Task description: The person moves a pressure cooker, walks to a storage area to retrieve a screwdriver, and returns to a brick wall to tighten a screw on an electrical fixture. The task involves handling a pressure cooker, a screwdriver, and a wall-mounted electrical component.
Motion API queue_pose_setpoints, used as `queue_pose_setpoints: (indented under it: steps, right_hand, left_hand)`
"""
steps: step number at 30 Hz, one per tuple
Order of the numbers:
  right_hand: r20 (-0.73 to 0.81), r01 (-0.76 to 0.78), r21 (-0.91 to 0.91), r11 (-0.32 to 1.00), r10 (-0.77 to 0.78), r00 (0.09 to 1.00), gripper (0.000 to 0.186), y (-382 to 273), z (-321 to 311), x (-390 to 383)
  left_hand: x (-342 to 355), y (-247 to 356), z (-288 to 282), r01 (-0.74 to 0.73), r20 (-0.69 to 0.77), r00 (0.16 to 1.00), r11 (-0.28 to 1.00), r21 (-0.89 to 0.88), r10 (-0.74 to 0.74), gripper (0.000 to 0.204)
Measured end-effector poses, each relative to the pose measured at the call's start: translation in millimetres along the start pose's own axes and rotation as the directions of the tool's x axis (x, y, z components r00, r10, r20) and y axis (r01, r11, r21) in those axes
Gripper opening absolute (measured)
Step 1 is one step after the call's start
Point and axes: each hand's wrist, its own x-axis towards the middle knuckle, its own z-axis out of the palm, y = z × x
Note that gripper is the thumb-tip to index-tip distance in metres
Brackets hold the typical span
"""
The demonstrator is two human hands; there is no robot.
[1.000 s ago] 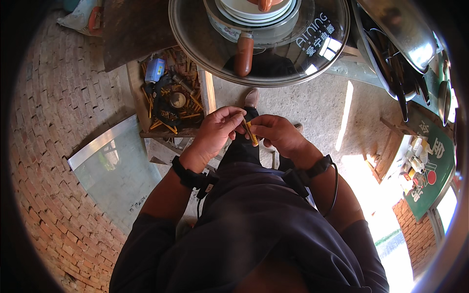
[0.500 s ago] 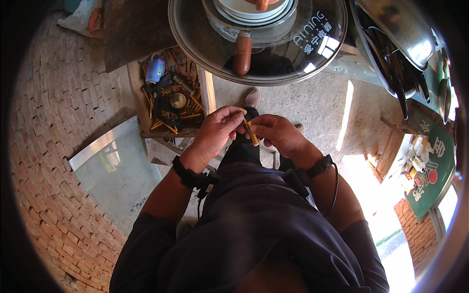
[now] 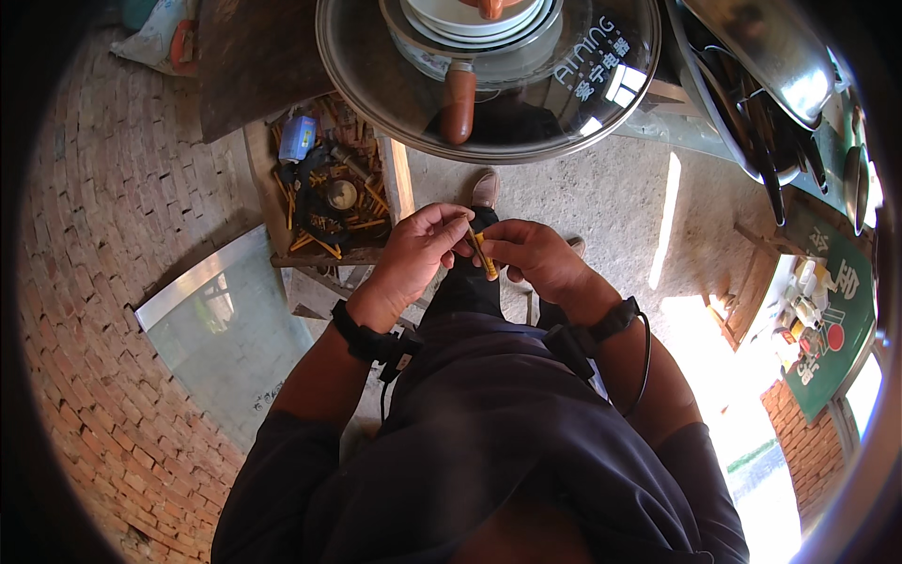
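Over my lap, my left hand (image 3: 423, 246) and my right hand (image 3: 534, 252) meet at a slim yellow stick-like piece (image 3: 489, 267). The thumb and fingers of my right hand pinch it near its middle. My left fingertips are closed at its upper end, where a thin dull strip shows. The piece tilts, its lower end free below the fingers. Its exact kind is too small to tell. Black bands with small devices and cables circle both my wrists.
An open wooden drawer (image 3: 402, 179) with yellow sticks, a blue box (image 3: 298, 138) and a round item lies ahead left. A large glass lid (image 3: 395, 122) carries stacked bowls (image 3: 479, 28). Metal pans (image 3: 780, 56) stand right, a glass sheet (image 3: 216, 320) left, a green board (image 3: 836, 329) far right.
Both hands keep almost the same hold on the yellow piece. The lid and pans sit slightly farther left in the view, as if my head has turned a little.
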Motion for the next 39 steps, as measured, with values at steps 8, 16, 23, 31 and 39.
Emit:
queue_pose_setpoints:
  steps: [8, 16, 23, 31, 39]
  right_hand:
    - [0.001, 0.003, 0.016, 1.0, -0.003, 1.0, 0.024, 0.6, -1.1, -0.9]
    - [0.002, 0.009, 0.025, 1.0, -0.009, 1.0, 0.025, -2.2, 1.9, -2.5]
    - [-0.036, 0.046, 0.007, 0.999, -0.046, 0.998, 0.023, 9.8, -14.7, -23.4]
    - [-0.186, 0.282, 0.117, 0.952, -0.258, 0.948, 0.018, 66.5, -78.6, -128.3]
    - [-0.482, 0.639, 0.282, 0.716, -0.47, 0.739, 0.015, 167.4, -148.8, -293.2]
  left_hand:
    - [0.6, -0.3, 1.6, -0.006, 0.0, 1.0, 1.0, 0.004, 0.006, 0.02]
    - [-0.2, -1.9, 0.4, -0.002, -0.011, 1.0, 1.0, -0.005, 0.002, 0.019]
    - [0.5, -5.8, 24.6, -0.016, 0.044, 0.999, 1.0, 0.023, 0.015, 0.018]
    - [13.2, -16.5, 138.3, -0.061, 0.148, 0.988, 0.986, 0.157, 0.038, 0.011]
    - [2.5, -64.6, 344.0, -0.169, 0.416, 0.909, 0.895, 0.413, -0.02, 0.01]
